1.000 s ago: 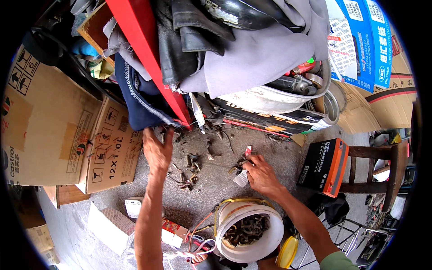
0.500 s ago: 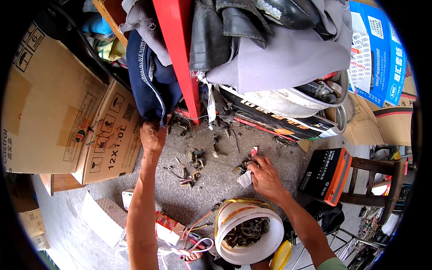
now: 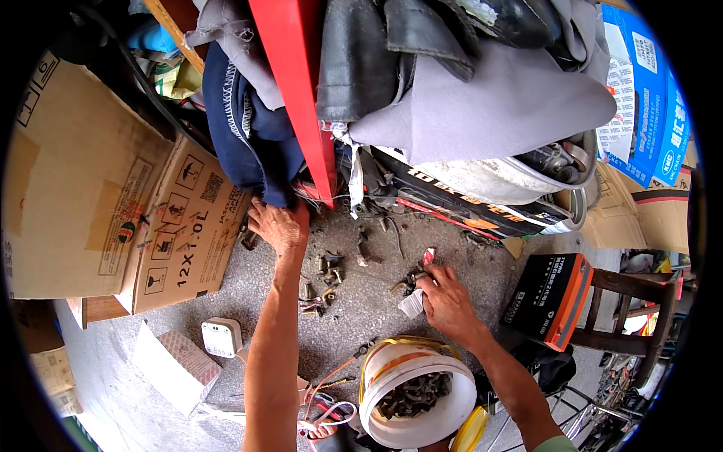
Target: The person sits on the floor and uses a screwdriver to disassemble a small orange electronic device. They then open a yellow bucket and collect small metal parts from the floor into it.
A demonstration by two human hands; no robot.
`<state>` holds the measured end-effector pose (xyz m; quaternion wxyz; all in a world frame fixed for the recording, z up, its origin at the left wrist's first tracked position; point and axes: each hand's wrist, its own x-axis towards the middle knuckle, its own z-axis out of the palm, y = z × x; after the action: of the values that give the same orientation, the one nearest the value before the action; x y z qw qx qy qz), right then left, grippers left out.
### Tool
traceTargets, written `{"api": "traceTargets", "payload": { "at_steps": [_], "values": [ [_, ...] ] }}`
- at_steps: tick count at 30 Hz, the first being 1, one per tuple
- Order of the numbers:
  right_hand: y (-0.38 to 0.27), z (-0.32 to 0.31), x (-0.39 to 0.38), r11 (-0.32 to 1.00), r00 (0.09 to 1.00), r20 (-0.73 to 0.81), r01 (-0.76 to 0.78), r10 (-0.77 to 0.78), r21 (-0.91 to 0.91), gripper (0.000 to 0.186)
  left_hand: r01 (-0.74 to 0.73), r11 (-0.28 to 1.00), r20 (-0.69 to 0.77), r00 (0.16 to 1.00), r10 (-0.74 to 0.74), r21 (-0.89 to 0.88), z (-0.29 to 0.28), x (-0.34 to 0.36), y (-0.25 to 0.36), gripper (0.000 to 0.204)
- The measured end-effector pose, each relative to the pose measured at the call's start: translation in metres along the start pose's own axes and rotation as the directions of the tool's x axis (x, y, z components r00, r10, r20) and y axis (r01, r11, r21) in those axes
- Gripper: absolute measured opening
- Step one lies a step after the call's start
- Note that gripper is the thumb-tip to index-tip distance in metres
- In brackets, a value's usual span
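My left hand (image 3: 279, 226) is low over the floor, against the hem of a navy cloth (image 3: 252, 143). Its fingers are apart and slightly bent, with a small dark metal piece (image 3: 248, 239) by their tips. Part of the fingertips is hidden. My right hand (image 3: 449, 301) is closed at the fingertips round a few small dark metal parts (image 3: 410, 282). A whitish ribbed scrap (image 3: 410, 304) shows beneath that hand, and a red-and-white scrap (image 3: 428, 257) sticks up beyond it. Between my hands lies a loose pile of bolts and small fittings (image 3: 328, 273).
A white bucket (image 3: 374, 413) of dark metal parts stands near me. Cardboard boxes (image 3: 177, 233) fill the left side. A red post (image 3: 297, 83) rises ahead, beside grey cloth (image 3: 482, 105). At right are a black-and-orange box (image 3: 538, 297) and a wooden stool (image 3: 640, 309).
My left hand has moved right and slightly nearer, its fingers now showing beside the navy cloth. A white square device has come into view left of my forearm. My right hand has barely moved.
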<state>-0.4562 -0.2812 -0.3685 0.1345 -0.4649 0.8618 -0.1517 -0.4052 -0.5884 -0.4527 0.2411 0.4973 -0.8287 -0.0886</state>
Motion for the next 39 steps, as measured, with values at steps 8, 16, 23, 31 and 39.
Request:
{"api": "traceTargets", "payload": {
  "at_steps": [8, 16, 23, 31, 39],
  "values": [
    [0.000, -0.001, 0.000, 0.998, 0.999, 0.013, -0.051, 0.051, 0.038, 0.022, -0.174, 0.984, 0.210, 0.961, 0.178, -0.036, -0.049, -0.052, 0.006, 0.055],
    [-0.002, -0.001, 0.001, 0.998, 0.998, 0.041, -0.055, 0.054, 0.008, 0.021, -0.205, 0.969, 0.067, 0.974, 0.215, -0.137, -0.078, -0.031, -0.025, 0.053],
    [-0.003, -0.008, 0.002, 0.996, 0.987, 0.142, -0.070, 0.077, -0.057, 0.017, -0.170, 0.974, 0.325, 0.922, 0.210, -0.149, -0.085, -0.050, -0.028, 0.034],
    [0.003, -0.042, 0.003, 0.965, 0.985, -0.117, -0.095, 0.127, 0.245, 0.016, -0.289, 0.906, 0.202, 0.911, 0.360, -0.309, -0.127, -0.105, 0.012, 0.030],
    [0.007, -0.016, 0.085, 0.974, 0.944, -0.241, -0.228, 0.225, 0.019, 0.012, -0.121, 0.926, 0.533, 0.788, 0.308, -0.356, -0.056, -0.058, 0.066, 0.025]
  ]
}}
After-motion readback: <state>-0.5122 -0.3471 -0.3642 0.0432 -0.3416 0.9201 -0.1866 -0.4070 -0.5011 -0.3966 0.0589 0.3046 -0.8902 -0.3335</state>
